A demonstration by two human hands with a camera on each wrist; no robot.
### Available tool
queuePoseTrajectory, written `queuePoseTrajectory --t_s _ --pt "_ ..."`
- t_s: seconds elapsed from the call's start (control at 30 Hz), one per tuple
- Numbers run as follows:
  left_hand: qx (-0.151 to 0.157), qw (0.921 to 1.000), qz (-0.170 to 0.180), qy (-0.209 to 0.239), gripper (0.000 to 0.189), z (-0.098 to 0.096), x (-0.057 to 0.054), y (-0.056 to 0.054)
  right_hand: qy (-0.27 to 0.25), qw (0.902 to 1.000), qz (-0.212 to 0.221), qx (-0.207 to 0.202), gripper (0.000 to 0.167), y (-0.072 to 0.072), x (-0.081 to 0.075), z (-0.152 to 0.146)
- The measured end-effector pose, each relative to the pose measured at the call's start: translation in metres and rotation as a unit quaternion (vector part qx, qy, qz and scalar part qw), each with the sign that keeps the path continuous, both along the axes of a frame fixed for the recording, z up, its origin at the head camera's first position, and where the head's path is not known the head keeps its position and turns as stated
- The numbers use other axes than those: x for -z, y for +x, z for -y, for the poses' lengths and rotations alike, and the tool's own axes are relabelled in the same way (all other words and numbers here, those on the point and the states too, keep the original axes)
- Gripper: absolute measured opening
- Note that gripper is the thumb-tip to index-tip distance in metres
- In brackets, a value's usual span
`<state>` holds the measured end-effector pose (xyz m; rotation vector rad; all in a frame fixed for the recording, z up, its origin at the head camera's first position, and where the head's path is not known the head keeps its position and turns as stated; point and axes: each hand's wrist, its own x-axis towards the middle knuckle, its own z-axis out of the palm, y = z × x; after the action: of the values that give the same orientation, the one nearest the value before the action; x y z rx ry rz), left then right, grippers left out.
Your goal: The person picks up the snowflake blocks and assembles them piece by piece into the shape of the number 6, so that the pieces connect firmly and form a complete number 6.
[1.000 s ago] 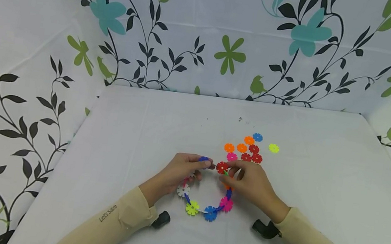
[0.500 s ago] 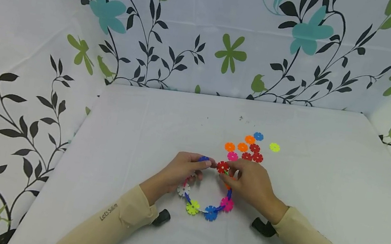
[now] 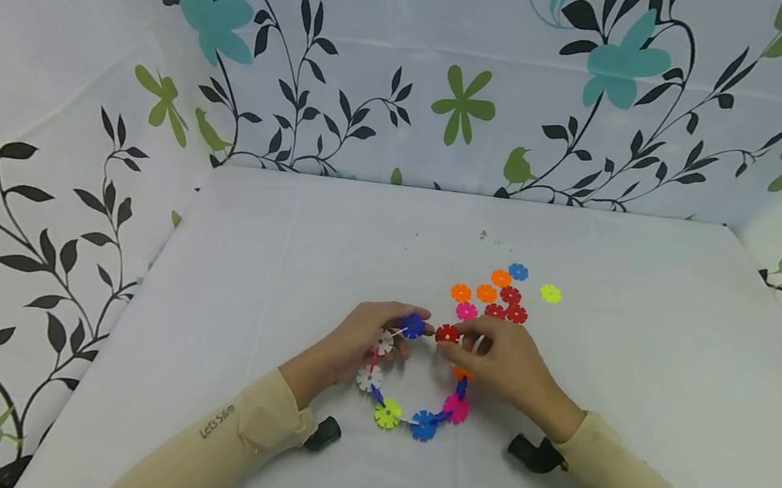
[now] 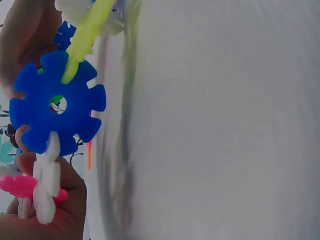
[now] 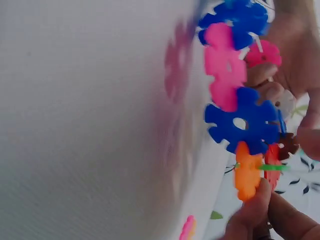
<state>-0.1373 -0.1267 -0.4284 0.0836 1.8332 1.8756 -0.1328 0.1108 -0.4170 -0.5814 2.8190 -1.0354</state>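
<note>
A loop of interlocked plastic snowflake discs hangs between both hands, close over the table. In the head view my left hand (image 3: 358,336) pinches its upper left end, by a dark blue disc (image 3: 412,326) and a white disc (image 3: 385,343). My right hand (image 3: 506,358) pinches a red disc (image 3: 448,334) at the upper right; an orange disc (image 3: 463,373) shows below its fingers. A brown disc (image 5: 287,146) appears beside the red one in the right wrist view. Along the bottom run a yellow disc (image 3: 387,414), a blue disc (image 3: 424,425) and a pink disc (image 3: 456,409).
Behind the right hand lie several loose discs, among them an orange disc (image 3: 486,293), a red disc (image 3: 511,295), a blue disc (image 3: 518,271) and a yellow disc (image 3: 550,293). The white-covered table (image 3: 284,245) meets a leaf-patterned cloth (image 3: 387,16) at the back.
The dark blue disc at my left fingers has turned to show its face, and the white disc below it has come into view. My right hand keeps its pinch on the red disc.
</note>
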Motion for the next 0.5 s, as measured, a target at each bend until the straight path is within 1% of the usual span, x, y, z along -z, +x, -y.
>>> queuePoseTrajectory --t_s 0.1,0.17,0.23,0.33,0.43,0.5 --pt "-0.011 0.9999 0.01 -0.006 0.052 0.002 -0.004 0.001 -0.047 0.9957 0.079 0.006 0.032 -0.004 -0.001 -0.005" --pt "-0.017 0.9997 0.015 -0.01 0.053 0.003 -0.006 0.001 -0.07 0.9912 0.113 0.001 0.035 -0.008 0.0 -0.007" --pt "-0.021 0.9995 0.017 -0.018 0.053 0.003 -0.009 0.002 -0.095 0.9856 0.14 -0.006 0.033 -0.01 0.002 -0.01" --pt "-0.017 0.9993 0.014 -0.029 0.061 0.003 -0.01 0.001 -0.117 0.9793 0.165 -0.013 0.024 -0.013 0.005 -0.013" --pt "0.001 0.998 0.002 -0.064 0.066 0.004 -0.01 0.0 -0.127 0.9754 0.179 -0.017 0.019 -0.014 0.008 -0.014" --pt "0.018 0.9953 -0.004 -0.095 0.063 0.007 -0.009 0.0 -0.129 0.9743 0.183 -0.019 0.018 -0.013 0.009 -0.015"
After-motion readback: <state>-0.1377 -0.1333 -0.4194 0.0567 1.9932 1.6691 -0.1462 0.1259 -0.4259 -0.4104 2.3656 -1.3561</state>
